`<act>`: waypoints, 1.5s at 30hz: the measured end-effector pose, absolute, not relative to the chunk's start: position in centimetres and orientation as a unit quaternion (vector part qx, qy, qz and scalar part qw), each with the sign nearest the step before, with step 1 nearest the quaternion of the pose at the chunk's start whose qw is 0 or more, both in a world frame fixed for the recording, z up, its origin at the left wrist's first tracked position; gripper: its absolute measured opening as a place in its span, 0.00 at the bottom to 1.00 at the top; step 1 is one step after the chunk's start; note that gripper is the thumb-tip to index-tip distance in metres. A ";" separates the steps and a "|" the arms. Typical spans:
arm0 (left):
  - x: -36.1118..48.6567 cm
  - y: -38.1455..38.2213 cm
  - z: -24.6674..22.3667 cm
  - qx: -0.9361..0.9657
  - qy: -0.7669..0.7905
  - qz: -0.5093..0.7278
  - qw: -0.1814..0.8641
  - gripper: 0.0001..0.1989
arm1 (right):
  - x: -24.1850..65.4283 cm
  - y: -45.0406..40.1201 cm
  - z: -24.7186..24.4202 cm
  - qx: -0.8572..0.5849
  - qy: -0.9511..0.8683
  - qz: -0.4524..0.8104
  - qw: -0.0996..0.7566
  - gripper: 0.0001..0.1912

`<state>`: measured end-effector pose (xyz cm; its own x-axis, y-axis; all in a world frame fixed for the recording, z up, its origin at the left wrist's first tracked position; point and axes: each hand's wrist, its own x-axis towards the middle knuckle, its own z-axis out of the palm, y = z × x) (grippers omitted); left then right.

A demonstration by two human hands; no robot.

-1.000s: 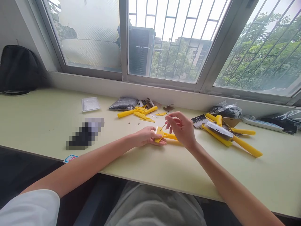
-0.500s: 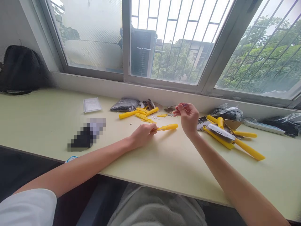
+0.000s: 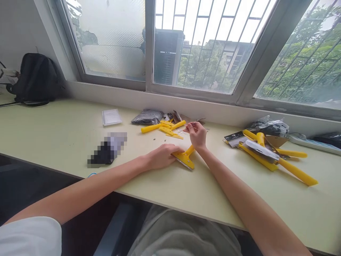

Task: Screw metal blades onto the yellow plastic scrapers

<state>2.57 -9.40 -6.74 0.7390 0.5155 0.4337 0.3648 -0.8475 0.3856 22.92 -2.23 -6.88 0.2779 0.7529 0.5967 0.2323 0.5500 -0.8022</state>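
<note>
A yellow scraper (image 3: 185, 158) with a wide head rests low over the table, its metal blade edge toward me. My left hand (image 3: 163, 155) grips one end of the scraper's head, fingers closed. The scraper's handle points away, up to the right, passing by my right wrist. Just beyond it my right hand (image 3: 198, 135) is raised, thumb and fingers pinched together. What the pinch holds is too small and too hidden to name. Behind my hands lie several yellow scraper parts (image 3: 170, 132) with small bits of hardware.
On the right sits a pile of yellow scrapers (image 3: 295, 170) with a black card (image 3: 236, 139) and a plastic bag (image 3: 269, 126). A grey packet (image 3: 147, 116), a clear flat case (image 3: 111, 117) and a blurred-out object (image 3: 106, 151) lie left. A black backpack (image 3: 38, 78) stands far left.
My left hand has turned the scraper so its head faces me and its handle points away. My right hand has moved left, close above the scraper. The view has shifted slightly left.
</note>
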 end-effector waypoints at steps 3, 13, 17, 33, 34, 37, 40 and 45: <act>2.7 -9.5 -6.6 0.923 0.242 0.262 0.144 0.20 | 23.0 -2.2 -7.1 -0.438 -0.575 0.181 0.667 0.18; 2.9 -9.8 -6.4 0.924 0.259 0.253 0.121 0.15 | 22.8 -1.9 -7.3 -0.428 -0.577 0.202 0.666 0.19; 2.8 -9.6 -6.7 0.913 0.282 0.272 0.111 0.08 | 22.9 -2.7 -6.1 -0.412 -0.557 0.207 0.691 0.17; 2.9 -10.3 -6.7 0.893 0.321 0.286 0.133 0.20 | 25.4 -16.6 -3.7 -0.373 -0.557 0.340 0.659 0.13; 2.9 -10.3 -6.7 0.893 0.321 0.286 0.131 0.20 | 25.1 -16.5 -3.7 -0.373 -0.560 0.338 0.658 0.13; 2.9 -10.3 -6.7 0.895 0.322 0.284 0.123 0.20 | 24.7 -16.4 -3.9 -0.375 -0.568 0.337 0.651 0.14; 3.0 -10.3 -6.7 0.896 0.317 0.285 0.122 0.19 | 24.6 -16.4 -4.0 -0.376 -0.570 0.340 0.646 0.15; 3.0 -10.2 -6.8 0.901 0.306 0.291 0.095 0.16 | 24.7 -16.5 -4.1 -0.383 -0.568 0.343 0.643 0.15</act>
